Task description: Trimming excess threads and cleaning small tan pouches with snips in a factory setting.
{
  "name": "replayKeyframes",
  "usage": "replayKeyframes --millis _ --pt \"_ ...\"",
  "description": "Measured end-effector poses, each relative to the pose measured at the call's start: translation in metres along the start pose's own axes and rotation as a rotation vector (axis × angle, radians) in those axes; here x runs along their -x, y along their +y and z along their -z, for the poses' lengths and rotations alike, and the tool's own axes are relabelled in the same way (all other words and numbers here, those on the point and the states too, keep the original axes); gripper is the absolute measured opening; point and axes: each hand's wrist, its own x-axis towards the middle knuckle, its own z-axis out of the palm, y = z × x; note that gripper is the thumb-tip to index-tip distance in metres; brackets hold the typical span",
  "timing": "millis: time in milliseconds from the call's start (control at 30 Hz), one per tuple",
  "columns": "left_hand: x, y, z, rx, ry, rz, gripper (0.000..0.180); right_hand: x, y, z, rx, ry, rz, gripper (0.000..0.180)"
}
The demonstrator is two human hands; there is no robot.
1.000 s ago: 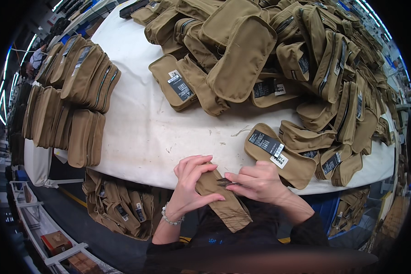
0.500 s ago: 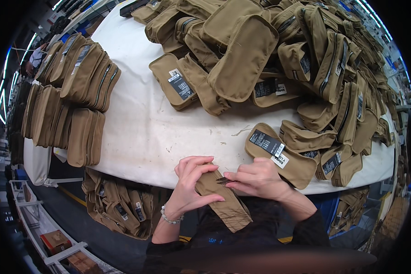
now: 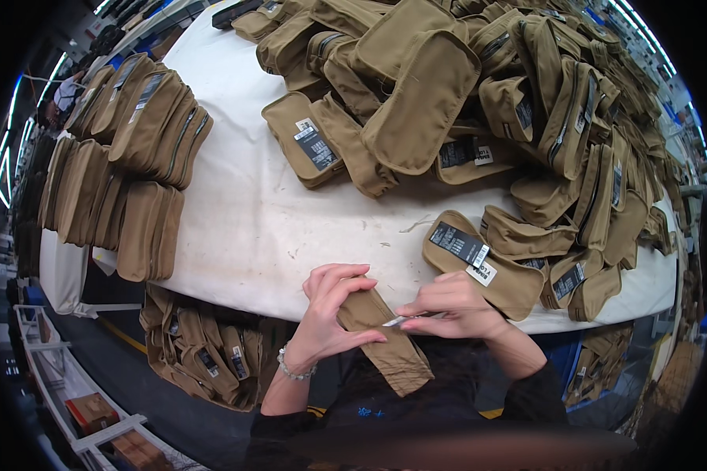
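A khaki fabric pouch (image 3: 389, 349) is held on edge at the table's front edge, its lower end slanting down toward me. My left hand (image 3: 327, 314) grips its upper end, fingers over the far side and thumb along the near side. In my right hand (image 3: 453, 308) is a small pointed metal tool that looks like thread snips (image 3: 395, 321), pinched between thumb and fingers. Its bright tip lies against the pouch's side, close to my left thumb. Most of the tool is hidden in my fingers. A tagged khaki pouch (image 3: 495, 279) lies just beyond my right hand.
A large heap of khaki pouches (image 3: 424, 102) covers the back and right of the white table (image 3: 236, 228). Upright pouches stand in stacked rows (image 3: 153, 129) on the left. Below the table's edge sits a container of more pouches (image 3: 204, 357). Thread scraps (image 3: 416, 225) lie mid-table.
The snips have turned in my right hand: two dark points showed before, and now a bright tip rests slightly lower on the pouch. My left hand keeps its hold.
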Motion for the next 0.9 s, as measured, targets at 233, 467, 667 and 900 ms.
replayKeyframes --millis 233,467,667,900 --pt "-0.001 0.011 0.000 -0.123 0.058 -0.010 0.062 0.020 -0.028 0.006 0.103 0.002 -0.199 0.024" --pt "0.012 0.011 -0.013 -0.247 0.111 -0.154 0.029 0.045 -0.035 -0.020 -0.136 0.016 -0.520 0.028" --pt "0.005 0.026 -0.009 -0.197 -0.032 -0.119 0.031 0.058 -0.037 -0.045 -0.500 0.053 -0.786 0.017" --pt "0.015 0.054 -0.015 -0.309 -0.151 0.008 0.026 0.067 -0.034 -0.060 -0.765 0.273 -0.853 0.011"
